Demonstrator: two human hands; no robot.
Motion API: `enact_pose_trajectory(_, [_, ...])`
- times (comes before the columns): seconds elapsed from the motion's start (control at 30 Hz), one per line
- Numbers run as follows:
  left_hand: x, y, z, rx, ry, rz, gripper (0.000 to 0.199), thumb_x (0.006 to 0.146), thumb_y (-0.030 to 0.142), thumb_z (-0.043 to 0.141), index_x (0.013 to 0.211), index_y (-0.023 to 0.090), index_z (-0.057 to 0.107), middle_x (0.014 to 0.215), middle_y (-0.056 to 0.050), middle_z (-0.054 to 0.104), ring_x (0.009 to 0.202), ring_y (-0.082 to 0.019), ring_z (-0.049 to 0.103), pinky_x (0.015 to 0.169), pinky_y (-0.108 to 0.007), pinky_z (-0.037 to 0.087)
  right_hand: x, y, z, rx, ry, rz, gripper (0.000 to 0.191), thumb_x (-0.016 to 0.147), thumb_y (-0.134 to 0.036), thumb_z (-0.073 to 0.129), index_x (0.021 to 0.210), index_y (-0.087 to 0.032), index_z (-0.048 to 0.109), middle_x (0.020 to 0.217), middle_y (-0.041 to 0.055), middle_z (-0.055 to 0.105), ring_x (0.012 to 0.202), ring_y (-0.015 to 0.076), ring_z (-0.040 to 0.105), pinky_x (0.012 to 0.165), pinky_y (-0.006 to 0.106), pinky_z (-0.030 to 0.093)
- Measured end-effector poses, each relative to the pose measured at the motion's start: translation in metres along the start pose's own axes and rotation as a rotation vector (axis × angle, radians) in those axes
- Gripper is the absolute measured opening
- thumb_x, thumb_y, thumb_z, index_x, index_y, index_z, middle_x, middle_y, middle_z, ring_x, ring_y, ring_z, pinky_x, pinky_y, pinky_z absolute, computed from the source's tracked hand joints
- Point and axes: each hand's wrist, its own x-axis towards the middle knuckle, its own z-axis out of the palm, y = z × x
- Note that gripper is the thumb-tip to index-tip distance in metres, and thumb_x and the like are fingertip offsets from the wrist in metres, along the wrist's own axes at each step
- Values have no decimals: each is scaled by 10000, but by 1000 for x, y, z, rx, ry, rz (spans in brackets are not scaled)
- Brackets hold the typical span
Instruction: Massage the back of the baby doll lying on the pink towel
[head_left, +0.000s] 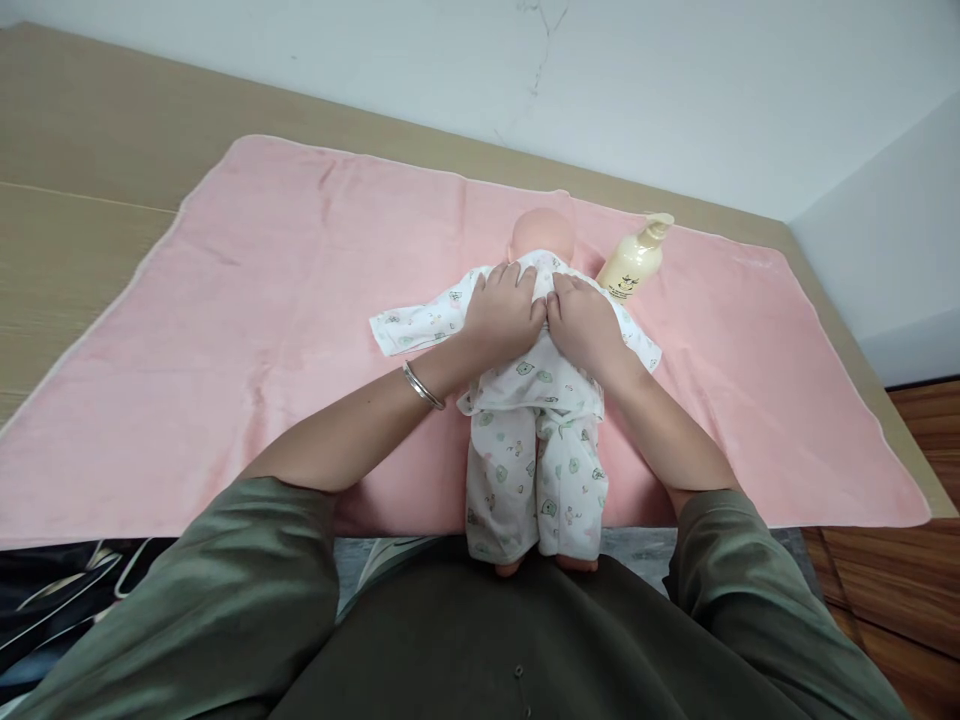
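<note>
A baby doll point(541, 236) in a white printed top point(525, 375) and matching trousers point(501, 480) lies lengthwise before me, its bare head away from me and its feet by my body. No face shows on it. My left hand point(504, 312), with a silver bangle point(424, 386) at the wrist, lies flat on the left of the doll's upper back, fingers spread. Beside it my right hand point(583, 318) rests on the right of the upper back, fingers extended and slightly bent. The thumbs nearly meet at the middle. Neither hand grasps anything.
A cream pump bottle point(634, 258) lies tilted just right of the doll's head. Under both spreads a pink blanket point(322, 270) on a wooden table point(82, 130). A white wall point(420, 70) stands behind. Wooden furniture point(892, 570) is at lower right.
</note>
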Motion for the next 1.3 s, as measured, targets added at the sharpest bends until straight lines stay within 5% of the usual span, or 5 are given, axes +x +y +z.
enact_pose_trajectory(0.43, [-19,17,3,62,71,15,445,970,270,361,1322,43,511,1464,-240,481,1416,-398,394,1182,-578,296,10,17,-2,-17,-35,79,410,1004,-269,284,1160,-69,607,1164,209,659,1119,339,596,949,459,483])
enact_pose_trajectory(0.7, [-1,7,-12,32,-37,-32,402,953,239,361,1232,43,575,1331,-239,581,1280,-379,526,1079,-543,439,-12,-2,-12,-150,-62,62,414,1004,-253,310,826,-134,664,944,174,690,927,295,662,747,375,520])
enact_pose_trajectory(0.87, [-20,20,1,121,26,40,508,986,236,280,1358,-51,473,1475,-304,443,1421,-427,380,1165,-573,327,7,15,-2,-24,-24,18,406,1015,-239,305,1092,-54,658,1208,196,668,1188,309,598,1004,408,485])
enact_pose_trajectory(1.03, [-10,13,-7,71,-12,63,442,966,212,307,1280,17,550,1398,-260,530,1324,-375,495,1124,-518,401,9,16,7,-37,29,-27,428,1025,-227,277,1159,-6,618,1282,231,632,1283,310,543,1129,420,388])
enact_pose_trajectory(1.3, [8,-3,-6,5,-19,-39,413,965,233,333,1247,31,558,1340,-231,577,1300,-349,519,1129,-510,402,-8,-1,-7,-63,15,5,344,1004,-278,347,948,-133,654,1029,146,709,1020,287,650,875,381,506])
